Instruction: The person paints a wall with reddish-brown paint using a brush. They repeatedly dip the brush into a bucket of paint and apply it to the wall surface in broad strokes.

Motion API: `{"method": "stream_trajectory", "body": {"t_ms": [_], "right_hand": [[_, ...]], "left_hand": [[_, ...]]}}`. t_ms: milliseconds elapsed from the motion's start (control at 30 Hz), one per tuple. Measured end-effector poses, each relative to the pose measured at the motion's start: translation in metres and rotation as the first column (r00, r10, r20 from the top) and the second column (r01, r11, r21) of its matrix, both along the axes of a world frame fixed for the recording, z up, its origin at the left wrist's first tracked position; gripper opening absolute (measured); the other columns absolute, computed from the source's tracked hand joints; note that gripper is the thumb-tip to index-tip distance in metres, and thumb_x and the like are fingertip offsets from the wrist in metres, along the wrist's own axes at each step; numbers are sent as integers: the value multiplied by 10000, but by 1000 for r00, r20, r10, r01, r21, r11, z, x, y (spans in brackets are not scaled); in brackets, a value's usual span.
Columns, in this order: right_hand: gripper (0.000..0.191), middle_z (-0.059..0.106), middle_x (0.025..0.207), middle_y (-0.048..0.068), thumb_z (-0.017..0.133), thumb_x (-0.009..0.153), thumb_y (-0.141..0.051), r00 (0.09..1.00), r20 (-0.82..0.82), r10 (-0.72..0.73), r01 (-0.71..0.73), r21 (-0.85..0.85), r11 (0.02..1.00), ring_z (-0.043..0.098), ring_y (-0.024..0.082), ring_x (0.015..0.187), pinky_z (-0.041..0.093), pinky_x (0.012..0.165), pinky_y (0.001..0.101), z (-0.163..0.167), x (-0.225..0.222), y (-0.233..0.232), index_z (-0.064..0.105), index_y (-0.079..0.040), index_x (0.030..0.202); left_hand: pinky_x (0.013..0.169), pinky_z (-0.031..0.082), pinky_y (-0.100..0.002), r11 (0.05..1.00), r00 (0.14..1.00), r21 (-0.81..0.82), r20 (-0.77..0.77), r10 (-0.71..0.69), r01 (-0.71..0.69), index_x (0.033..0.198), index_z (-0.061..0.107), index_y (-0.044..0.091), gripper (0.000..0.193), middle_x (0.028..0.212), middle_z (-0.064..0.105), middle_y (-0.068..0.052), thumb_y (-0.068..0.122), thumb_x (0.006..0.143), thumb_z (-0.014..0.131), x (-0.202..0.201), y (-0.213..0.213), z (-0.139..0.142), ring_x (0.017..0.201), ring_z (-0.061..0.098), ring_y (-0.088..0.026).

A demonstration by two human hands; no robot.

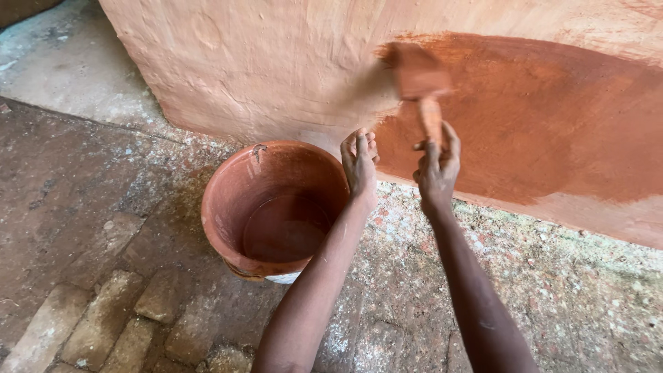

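My right hand (436, 169) grips the handle of a wide paint brush (418, 77) coated in red-brown paint; the blurred brush head is against the wall (262, 62). A dark red-brown painted patch (539, 117) covers the wall's right part, while the left part is pale. My left hand (360, 162) is raised beside the right one, fingers together and loosely curled, holding nothing. Below and left of it stands a paint-smeared bucket (228, 200) with red-brown liquid at its bottom.
The rough stone and concrete floor (552, 297) is speckled with paint. Worn bricks (117, 318) lie at the lower left. The wall's corner ends at the upper left, with pale ground (62, 62) beyond it.
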State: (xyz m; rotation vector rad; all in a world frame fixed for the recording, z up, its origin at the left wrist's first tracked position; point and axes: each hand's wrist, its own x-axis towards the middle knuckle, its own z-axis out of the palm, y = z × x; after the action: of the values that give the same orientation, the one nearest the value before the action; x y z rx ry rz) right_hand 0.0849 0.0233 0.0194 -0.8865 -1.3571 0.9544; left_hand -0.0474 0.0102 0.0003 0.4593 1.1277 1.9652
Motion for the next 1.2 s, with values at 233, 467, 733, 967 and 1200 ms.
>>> {"method": "stream_trajectory", "body": {"t_ms": [233, 467, 733, 967, 1200], "right_hand": [[576, 677, 956, 146, 438, 1105, -275, 979, -129, -158, 160, 3, 987, 500, 82, 516, 419, 374, 216, -11, -41, -13, 130, -104, 1562], [474, 681, 1115, 248, 405, 1125, -141, 930, 340, 137, -151, 15, 988, 599, 194, 687, 505, 474, 294, -11, 14, 11, 267, -90, 1576], [556, 627, 1257, 390, 510, 1072, -169, 675, 725, -139, -96, 272, 957, 692, 521, 1033, 607, 813, 637, -36, 34, -11, 221, -48, 1532], [638, 635, 1269, 330, 498, 1052, -292, 690, 717, 104, -280, 132, 951, 757, 343, 808, 640, 811, 515, -7, 46, -13, 160, -50, 1535], [776, 673, 1265, 239, 528, 991, -507, 712, 683, 162, -142, -86, 986, 753, 309, 759, 658, 689, 459, 2, 66, -17, 244, -42, 1543]], "left_hand": [[916, 507, -332, 998, 998, 38, -34, -54, 56, 1343, 511, 123, 472, 1211, 657, -21, 463, 1018, 541, 5, -1, -1, 1120, 601, -117], [829, 553, -397, 943, 895, -119, -296, -333, 312, 1262, 640, 10, 590, 1138, 703, -130, 530, 1071, 439, 20, 8, -14, 998, 665, -223], [966, 581, -497, 939, 881, -150, -325, -342, 309, 1427, 501, 9, 699, 1265, 641, -195, 552, 996, 592, 63, 9, -7, 1103, 690, -278], [697, 660, -423, 964, 861, -121, -434, -265, 235, 1490, 442, 43, 623, 1186, 685, -228, 439, 1015, 523, 47, 9, 6, 906, 746, -270], [550, 636, -325, 952, 834, -301, -510, -212, 58, 1413, 505, 110, 468, 1118, 699, -130, 356, 1017, 545, 22, 21, -25, 782, 733, -174]]}}
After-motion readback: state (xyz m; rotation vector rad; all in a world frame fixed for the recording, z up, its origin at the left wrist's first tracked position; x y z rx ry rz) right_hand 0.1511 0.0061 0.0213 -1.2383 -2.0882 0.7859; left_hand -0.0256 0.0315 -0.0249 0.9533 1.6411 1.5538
